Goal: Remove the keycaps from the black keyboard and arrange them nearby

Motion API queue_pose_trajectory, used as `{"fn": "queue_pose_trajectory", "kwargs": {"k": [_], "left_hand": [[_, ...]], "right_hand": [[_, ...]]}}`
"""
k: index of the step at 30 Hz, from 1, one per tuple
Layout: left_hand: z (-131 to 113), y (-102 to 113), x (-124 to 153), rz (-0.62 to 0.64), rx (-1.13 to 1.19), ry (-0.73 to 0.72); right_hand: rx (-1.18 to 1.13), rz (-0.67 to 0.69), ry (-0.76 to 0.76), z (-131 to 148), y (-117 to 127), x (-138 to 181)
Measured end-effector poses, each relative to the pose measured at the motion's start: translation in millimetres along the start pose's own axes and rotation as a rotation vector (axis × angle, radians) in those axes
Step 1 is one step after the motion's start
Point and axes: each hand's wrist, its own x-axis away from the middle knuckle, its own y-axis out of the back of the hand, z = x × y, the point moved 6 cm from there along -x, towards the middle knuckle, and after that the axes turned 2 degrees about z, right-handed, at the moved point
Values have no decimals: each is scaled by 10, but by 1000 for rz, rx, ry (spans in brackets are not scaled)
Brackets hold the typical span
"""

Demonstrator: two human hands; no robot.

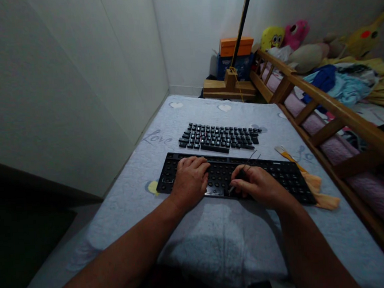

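A black keyboard [218, 170] lies on the quilted bed cover, its left and middle part stripped of keycaps, with caps still on the right end. My left hand [190, 176] rests on the left part of it, fingers laid over the top. Over the lower middle, my right hand [253, 181] pinches a wire keycap puller [253, 154]; thin wire ends stick out past the fingers, and its handle is mostly hidden. Behind the keyboard, the loose black keycaps [220, 136] sit in rows, with a long spacebar cap [214, 148] at the front.
A brush [287, 154] and an orange cloth or glove [318, 191] lie by the keyboard's right end. A wooden bed rail [335, 108] runs along the right, with plush toys and clothes beyond. A wooden stand [229, 85] with a pole and an orange box [235, 46] are at the back.
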Motion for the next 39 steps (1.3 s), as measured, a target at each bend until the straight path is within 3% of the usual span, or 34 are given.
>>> {"fn": "queue_pose_trajectory", "kwargs": {"k": [11, 19, 33, 39], "left_hand": [[-16, 51, 5, -28, 32, -18], [-235, 91, 50, 31, 253, -222], [-249, 71, 33, 90, 326, -197], [-225, 135, 16, 19, 360, -157]], "right_hand": [[-199, 17, -25, -83, 40, -70], [-170, -91, 96, 47, 70, -10], [-91, -102, 155, 111, 26, 18], [-51, -267, 177, 89, 143, 26]]}}
